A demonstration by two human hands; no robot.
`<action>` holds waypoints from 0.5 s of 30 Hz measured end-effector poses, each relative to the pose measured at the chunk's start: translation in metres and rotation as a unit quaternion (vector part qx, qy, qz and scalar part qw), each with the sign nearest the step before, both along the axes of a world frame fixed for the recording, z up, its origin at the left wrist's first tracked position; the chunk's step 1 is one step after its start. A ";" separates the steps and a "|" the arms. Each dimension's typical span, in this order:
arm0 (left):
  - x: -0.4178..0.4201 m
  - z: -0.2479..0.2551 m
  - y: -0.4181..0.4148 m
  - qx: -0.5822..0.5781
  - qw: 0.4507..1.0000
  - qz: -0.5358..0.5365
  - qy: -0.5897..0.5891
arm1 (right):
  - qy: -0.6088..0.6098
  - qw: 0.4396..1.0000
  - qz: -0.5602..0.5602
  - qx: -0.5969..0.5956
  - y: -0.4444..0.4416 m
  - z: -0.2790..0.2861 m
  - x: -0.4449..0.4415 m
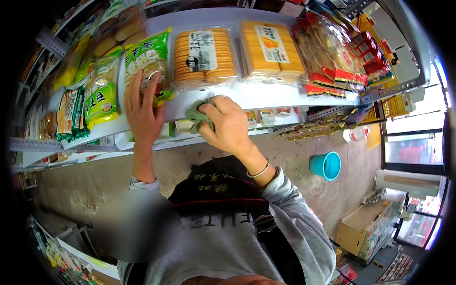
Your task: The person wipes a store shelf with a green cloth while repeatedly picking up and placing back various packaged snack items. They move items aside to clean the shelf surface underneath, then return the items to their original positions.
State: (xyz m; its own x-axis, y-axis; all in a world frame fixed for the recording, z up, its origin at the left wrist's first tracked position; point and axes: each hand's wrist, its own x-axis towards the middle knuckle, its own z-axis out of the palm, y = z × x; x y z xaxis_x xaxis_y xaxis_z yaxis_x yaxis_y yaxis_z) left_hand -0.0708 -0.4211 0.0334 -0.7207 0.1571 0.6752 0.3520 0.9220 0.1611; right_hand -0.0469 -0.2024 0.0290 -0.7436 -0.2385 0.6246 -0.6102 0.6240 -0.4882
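Note:
My right hand (227, 123) grips a crumpled green cloth (198, 114) against the front edge of a white shelf (221, 98). My left hand (143, 107) lies with spread fingers on a green snack bag (149, 53), whose lower part is partly hidden by it. Just behind the cloth sits a clear plastic tray of round biscuits (222, 53) with a printed label. To its right is a tray of yellow layered wafers or crackers (249, 50). Another green and yellow bag (102, 89) rests left of my left hand.
Red-trimmed clear snack packets (331, 57) fill the shelf's right end; dark green packs (70, 114) stand at the left. Lower shelves hold more packaged food. A turquoise bucket (317, 166) stands on the concrete floor (285, 156), with a wooden-topped counter (359, 228) beyond at the right.

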 end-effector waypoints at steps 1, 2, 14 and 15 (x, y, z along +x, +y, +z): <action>-0.001 -0.001 0.000 0.000 1.000 -0.005 0.005 | 0.000 1.000 0.010 -0.002 0.002 0.000 0.000; -0.002 -0.001 0.000 -0.001 1.000 -0.010 0.010 | 0.001 1.000 0.019 -0.003 0.004 0.000 -0.001; -0.002 0.005 0.005 -0.006 1.000 -0.022 0.013 | 0.000 0.999 0.043 -0.011 0.015 -0.003 0.000; -0.003 0.004 0.006 -0.007 1.000 -0.025 0.014 | 0.001 0.999 0.041 -0.008 0.020 -0.004 0.000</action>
State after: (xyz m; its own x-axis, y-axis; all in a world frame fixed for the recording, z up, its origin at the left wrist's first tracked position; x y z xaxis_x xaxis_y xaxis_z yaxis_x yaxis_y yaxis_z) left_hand -0.0735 -0.4154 0.0379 -0.6926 0.2030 0.6921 0.4026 0.9050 0.1374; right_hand -0.0470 -0.1827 0.0253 -0.7201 -0.2885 0.6310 -0.6604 0.5640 -0.4958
